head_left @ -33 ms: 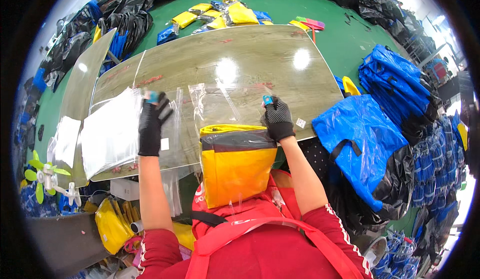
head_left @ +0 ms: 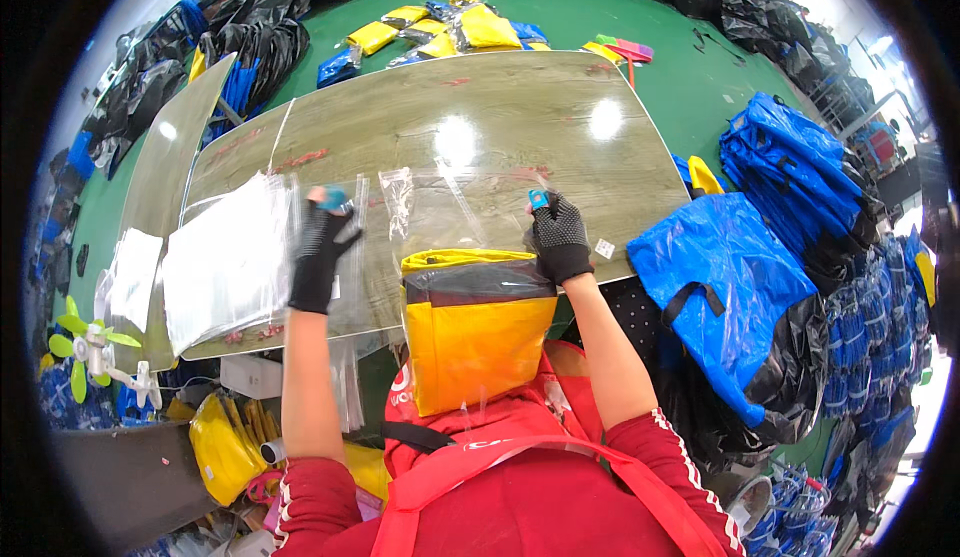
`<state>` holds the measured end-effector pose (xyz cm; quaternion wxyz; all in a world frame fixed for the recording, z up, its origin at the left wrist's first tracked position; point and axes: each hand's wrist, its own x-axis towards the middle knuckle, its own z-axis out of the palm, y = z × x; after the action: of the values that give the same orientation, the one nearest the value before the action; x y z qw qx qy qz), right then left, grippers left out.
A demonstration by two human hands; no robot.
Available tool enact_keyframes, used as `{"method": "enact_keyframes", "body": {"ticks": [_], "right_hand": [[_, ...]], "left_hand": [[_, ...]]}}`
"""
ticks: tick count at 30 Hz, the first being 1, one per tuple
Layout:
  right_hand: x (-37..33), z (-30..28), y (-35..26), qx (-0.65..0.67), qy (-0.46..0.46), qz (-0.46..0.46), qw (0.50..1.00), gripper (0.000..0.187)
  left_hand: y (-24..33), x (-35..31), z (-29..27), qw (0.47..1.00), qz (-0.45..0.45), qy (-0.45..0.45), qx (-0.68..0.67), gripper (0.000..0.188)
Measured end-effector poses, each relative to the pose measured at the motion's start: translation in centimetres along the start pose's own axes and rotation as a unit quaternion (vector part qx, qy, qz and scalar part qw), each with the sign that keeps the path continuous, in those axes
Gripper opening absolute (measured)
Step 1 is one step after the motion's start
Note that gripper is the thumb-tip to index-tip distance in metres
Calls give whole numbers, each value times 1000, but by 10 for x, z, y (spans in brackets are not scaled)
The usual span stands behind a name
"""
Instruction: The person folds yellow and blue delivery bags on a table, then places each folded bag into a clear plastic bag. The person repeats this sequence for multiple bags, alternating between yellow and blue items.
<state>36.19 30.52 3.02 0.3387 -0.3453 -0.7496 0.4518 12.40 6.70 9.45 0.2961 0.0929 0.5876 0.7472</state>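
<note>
A folded yellow bag with a dark grey band (head_left: 478,332) hangs over the table's near edge against my front, with clear plastic over it. A clear plastic bag (head_left: 440,207) lies flat on the table just beyond it. My right hand (head_left: 560,237), in a black dotted glove with blue on one fingertip, is curled at this plastic bag's right edge. My left hand (head_left: 322,252), gloved alike and blurred by motion, is over more clear plastic bags (head_left: 348,292), thumb apart and holding nothing I can see. Beside it lies a stack of white sheets (head_left: 222,267).
The wood-patterned table (head_left: 530,97) has a clear cover. Blue bags (head_left: 715,287) are heaped at the right, with bundled blue packs (head_left: 870,327) beyond. Yellow and blue packs (head_left: 440,32) lie on the green floor past the far edge. A small green fan (head_left: 90,347) stands at left.
My left hand has shifted slightly to the right, its fingers less spread. My right hand stays at the plastic bag's edge.
</note>
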Motion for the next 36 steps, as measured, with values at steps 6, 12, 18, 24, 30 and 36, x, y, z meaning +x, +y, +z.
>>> {"method": "enact_keyframes", "body": {"ticks": [6, 12, 18, 24, 30, 36], "right_hand": [[17, -15, -48, -74, 79, -57, 992, 18], [33, 13, -131, -179, -108, -414, 886, 22], [66, 18, -151, -147, -310, -405, 848, 17], [142, -58, -104, -438, -31, -325, 838, 21], [128, -166, -39, 50, 197, -3, 979, 25], [23, -75, -10, 327, -259, 206, 885, 34]], "left_hand": [[-26, 8, 43, 970, 85, -109, 198, 41], [5, -14, 65, 958, 79, -209, 178, 38], [25, -27, 67, 794, 290, -245, 474, 27], [22, -23, 58, 911, 167, -258, 276, 26], [34, -25, 55, 961, 91, -166, 199, 28], [56, -34, 54, 949, -45, -193, 246, 41]]}}
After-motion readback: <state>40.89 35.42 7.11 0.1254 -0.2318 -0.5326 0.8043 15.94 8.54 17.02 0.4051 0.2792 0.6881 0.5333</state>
